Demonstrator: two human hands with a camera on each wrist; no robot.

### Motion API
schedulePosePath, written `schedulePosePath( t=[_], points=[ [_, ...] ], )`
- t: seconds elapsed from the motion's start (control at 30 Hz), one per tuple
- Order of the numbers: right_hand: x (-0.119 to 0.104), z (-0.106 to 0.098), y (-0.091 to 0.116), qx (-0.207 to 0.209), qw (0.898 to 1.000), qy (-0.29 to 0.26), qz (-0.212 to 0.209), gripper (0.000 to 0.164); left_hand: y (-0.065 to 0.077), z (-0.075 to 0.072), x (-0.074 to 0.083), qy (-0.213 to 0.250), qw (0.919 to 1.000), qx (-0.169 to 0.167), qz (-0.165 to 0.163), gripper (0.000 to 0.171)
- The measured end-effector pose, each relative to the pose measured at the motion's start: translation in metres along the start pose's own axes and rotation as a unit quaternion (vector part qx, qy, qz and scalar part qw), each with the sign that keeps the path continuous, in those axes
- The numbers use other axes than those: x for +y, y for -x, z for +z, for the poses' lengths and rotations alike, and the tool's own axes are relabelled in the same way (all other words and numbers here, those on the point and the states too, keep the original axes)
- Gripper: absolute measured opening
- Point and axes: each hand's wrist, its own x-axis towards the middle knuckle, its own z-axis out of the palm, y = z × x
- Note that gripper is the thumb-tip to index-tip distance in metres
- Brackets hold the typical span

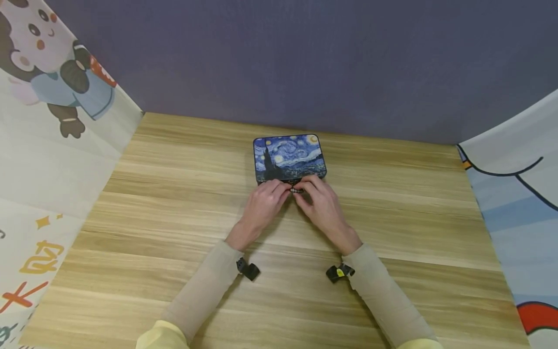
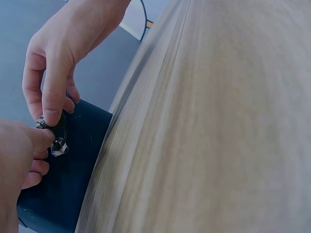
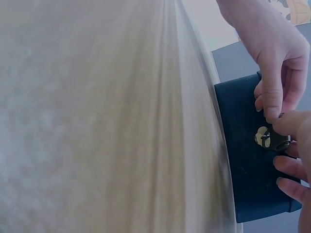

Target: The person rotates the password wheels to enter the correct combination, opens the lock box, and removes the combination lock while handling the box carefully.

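Observation:
A box (image 1: pixel 287 157) with a swirling blue night-sky picture on its lid stands near the table's back edge, lid down. At its dark front hangs a small dark padlock (image 3: pixel 279 141) with a row of light marks like number dials. My left hand (image 1: pixel 263 203) pinches the padlock's left end between thumb and forefinger. From the other side my right hand (image 1: pixel 322 203) pinches its right end. Behind the padlock, a shiny metal latch (image 2: pixel 60 151) sits on the box front. The fingertips partly hide the padlock, so I cannot tell whether its shackle is fastened.
The wood-grain table (image 1: pixel 183 203) spreads around the box. A dark blue-grey wall (image 1: pixel 296 63) rises close behind it. Printed cloth panels flank the table, one left (image 1: pixel 56 160) and one right (image 1: pixel 514 218). Each wrist bears a small black camera.

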Motion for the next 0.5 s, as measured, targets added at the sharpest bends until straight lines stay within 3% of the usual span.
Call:
schedulePosePath(
  t=[0.5],
  points=[
    [0.0013,0.0007,0.0,0.0,1.0,0.001,0.005,0.02,-0.0005,0.0005,-0.0001,0.002,1.0,-0.008,-0.005,0.011]
  ],
)
